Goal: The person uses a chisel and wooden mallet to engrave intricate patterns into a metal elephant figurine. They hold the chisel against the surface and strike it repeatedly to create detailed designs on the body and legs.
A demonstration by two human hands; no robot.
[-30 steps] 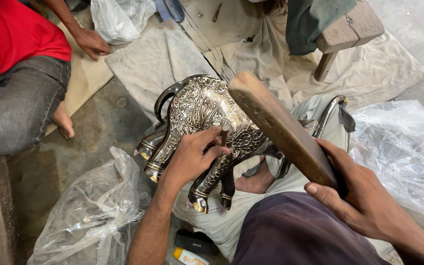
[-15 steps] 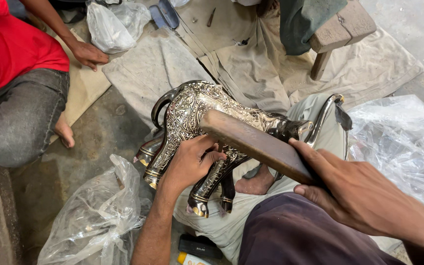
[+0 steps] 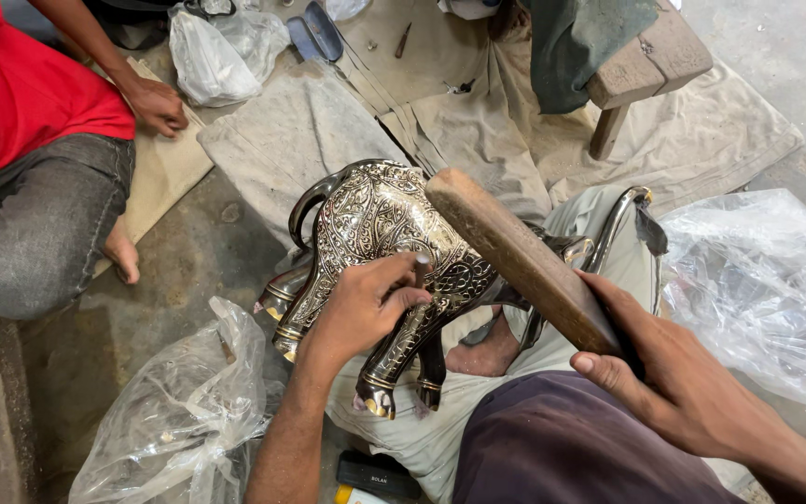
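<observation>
Sitting on the floor, a person is steadying an ornate engraved metal animal figurine (image 3: 375, 224) across the lap, its legs pointing near and left. The left hand (image 3: 366, 303) is pressing against the figurine's flank, fingers pinched together around a small dark punch (image 3: 420, 271) whose tip is touching the patterned surface. The right hand (image 3: 678, 373) is clamped tight around the near end of a long wooden mallet (image 3: 515, 257), which is angling up and left so its far end is hanging just above the punch and the figurine's back.

The figurine is looking heavy, rigid and slick, with delicate engraving that could dent; the plain legs and underbelly seem the safest places to hold it. It is lying left of the mallet grip and directly under the left palm.

Crumpled clear plastic bags (image 3: 179, 411) are lying near left and right. Farther left, another person in a red shirt (image 3: 30, 84) is crouching, one hand (image 3: 156, 105) resting on cloth. A wooden stool (image 3: 650, 65) is standing far right.
</observation>
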